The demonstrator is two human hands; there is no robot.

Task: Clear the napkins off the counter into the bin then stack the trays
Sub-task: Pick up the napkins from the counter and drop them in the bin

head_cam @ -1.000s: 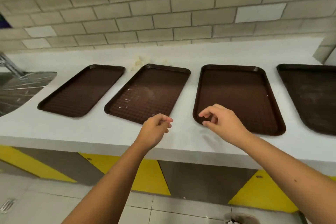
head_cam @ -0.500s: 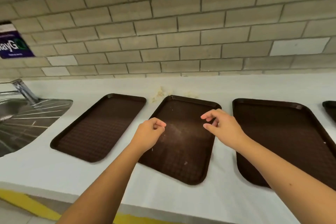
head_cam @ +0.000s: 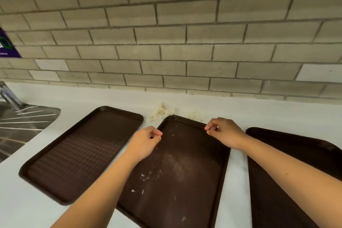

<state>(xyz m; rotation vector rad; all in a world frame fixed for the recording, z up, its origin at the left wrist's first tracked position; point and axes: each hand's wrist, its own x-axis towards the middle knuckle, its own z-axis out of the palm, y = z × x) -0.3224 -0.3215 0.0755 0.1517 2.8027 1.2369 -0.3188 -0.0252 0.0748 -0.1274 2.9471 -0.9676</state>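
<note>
Tiled wall (head_cam: 185,33) fills the upper half, well beyond both hands. White counter (head_cam: 259,114) runs under them. Three brown trays lie flat on it, side by side, none stacked: middle tray (head_cam: 194,153) directly beneath both hands, left tray (head_cam: 79,153) just outboard of the left hand, right tray (head_cam: 277,205) outboard of the right hand and partly under that forearm. Steel drainboard (head_cam: 24,126) and faucet (head_cam: 9,96) well off to the left of the left hand. Left hand (head_cam: 146,142) hovers over the middle tray's near-left edge, fingers curled in, thumb against forefinger, nothing seen in it. Right hand (head_cam: 225,133) over the tray's far right corner, fingers curled, thumb and forefinger nearly closed, nothing seen between them. Purple sign (head_cam: 7,46) on the wall, far left. Pale shredded scraps (head_cam: 161,112) on the counter just past the fingertips, against the middle tray's far rim; material cannot be told. White flecks (head_cam: 146,177) on the middle tray, below the left wrist.
</note>
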